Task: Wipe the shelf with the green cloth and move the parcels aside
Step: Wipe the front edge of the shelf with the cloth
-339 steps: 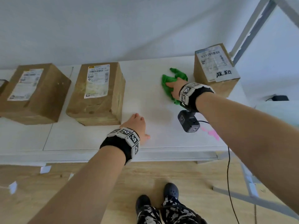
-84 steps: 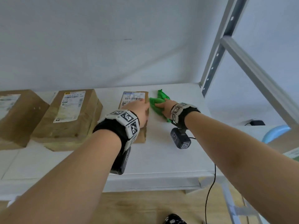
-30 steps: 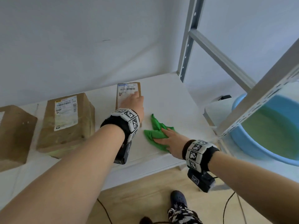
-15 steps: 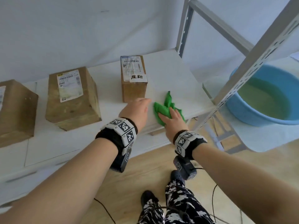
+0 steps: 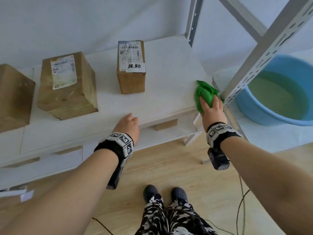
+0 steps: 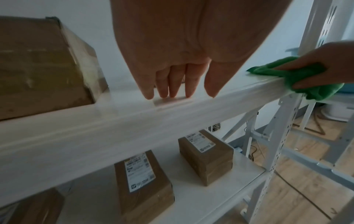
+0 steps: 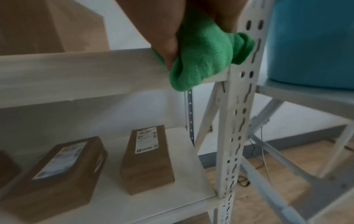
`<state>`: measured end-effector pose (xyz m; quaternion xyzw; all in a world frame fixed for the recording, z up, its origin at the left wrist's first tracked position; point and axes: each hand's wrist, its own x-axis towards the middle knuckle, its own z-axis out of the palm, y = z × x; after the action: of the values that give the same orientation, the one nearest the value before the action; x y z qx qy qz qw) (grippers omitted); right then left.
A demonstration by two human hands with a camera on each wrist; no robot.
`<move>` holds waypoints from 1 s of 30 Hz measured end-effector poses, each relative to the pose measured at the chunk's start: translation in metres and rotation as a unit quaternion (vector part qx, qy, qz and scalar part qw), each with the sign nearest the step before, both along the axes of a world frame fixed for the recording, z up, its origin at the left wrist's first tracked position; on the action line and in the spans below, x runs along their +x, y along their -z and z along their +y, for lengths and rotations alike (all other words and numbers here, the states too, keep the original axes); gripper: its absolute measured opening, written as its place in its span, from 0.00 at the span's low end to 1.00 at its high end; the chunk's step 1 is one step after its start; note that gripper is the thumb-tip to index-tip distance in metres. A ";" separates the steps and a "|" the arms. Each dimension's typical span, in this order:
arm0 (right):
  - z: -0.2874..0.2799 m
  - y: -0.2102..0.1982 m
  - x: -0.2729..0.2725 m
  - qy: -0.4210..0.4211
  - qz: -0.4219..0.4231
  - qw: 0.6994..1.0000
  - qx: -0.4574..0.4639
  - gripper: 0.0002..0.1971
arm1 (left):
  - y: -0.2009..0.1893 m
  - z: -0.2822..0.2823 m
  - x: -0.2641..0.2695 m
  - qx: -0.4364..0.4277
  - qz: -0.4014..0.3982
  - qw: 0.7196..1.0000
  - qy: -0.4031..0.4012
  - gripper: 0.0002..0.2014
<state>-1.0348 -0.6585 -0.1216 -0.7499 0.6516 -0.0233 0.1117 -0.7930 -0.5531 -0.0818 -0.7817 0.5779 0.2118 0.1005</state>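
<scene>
My right hand (image 5: 210,106) grips the bunched green cloth (image 5: 204,93) at the front right corner of the white shelf (image 5: 162,102), against the metal upright; the cloth (image 7: 206,59) hangs over the shelf's front edge with the thumb curled into it. My left hand (image 5: 129,120) rests with straight fingers (image 6: 172,89) on the front edge, holding nothing. A narrow labelled parcel (image 5: 131,67) stands behind it. A wider parcel (image 5: 66,84) and a third one (image 5: 14,94) sit to the left.
A perforated metal upright (image 5: 264,53) rises just right of the cloth. Beyond it stands a blue basin (image 5: 277,92) of greenish water. More parcels (image 6: 205,156) lie on the lower shelf (image 7: 145,201). Cables trail on the wooden floor (image 5: 169,170).
My right hand has slid the cloth rightwards along the front edge to the corner by the upright. My left hand stays on the front edge of the shelf.
</scene>
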 end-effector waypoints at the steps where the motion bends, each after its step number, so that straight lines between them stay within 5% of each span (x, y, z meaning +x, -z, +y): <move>1: 0.003 0.002 0.006 0.038 -0.021 0.999 0.006 0.33 | 0.002 0.002 -0.002 -0.001 0.002 1.000 -0.006 0.23; 4: 0.026 0.003 0.047 0.150 -0.146 0.975 0.076 0.37 | 0.006 0.007 -0.007 -0.008 0.006 1.000 -0.021 0.27; 7: 0.046 -0.005 0.081 0.210 -0.320 0.909 0.162 0.37 | 0.008 0.009 -0.013 -0.004 0.015 0.999 -0.039 0.28; 10: 0.045 -0.014 0.088 0.259 -0.402 0.858 0.190 0.37 | 0.008 0.007 -0.016 -0.003 0.015 0.999 -0.050 0.29; 15: 0.054 -0.019 0.083 0.239 -0.505 0.796 0.233 0.36 | 0.007 0.002 -0.022 0.005 0.015 0.998 -0.066 0.28; 22: 0.058 -0.011 0.086 0.097 -0.474 0.830 0.278 0.33 | 0.000 0.003 -0.013 0.007 0.015 0.998 -0.059 0.27; 30: 0.047 -0.006 0.070 0.168 -0.468 0.841 0.214 0.32 | 0.004 0.017 -0.018 -0.006 0.024 0.998 -0.059 0.26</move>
<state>-0.9648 -0.6118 -0.1153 -0.4864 0.6270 -0.2498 0.5548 -0.8115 -0.5357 -0.0857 -0.8098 0.5341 0.2328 0.0695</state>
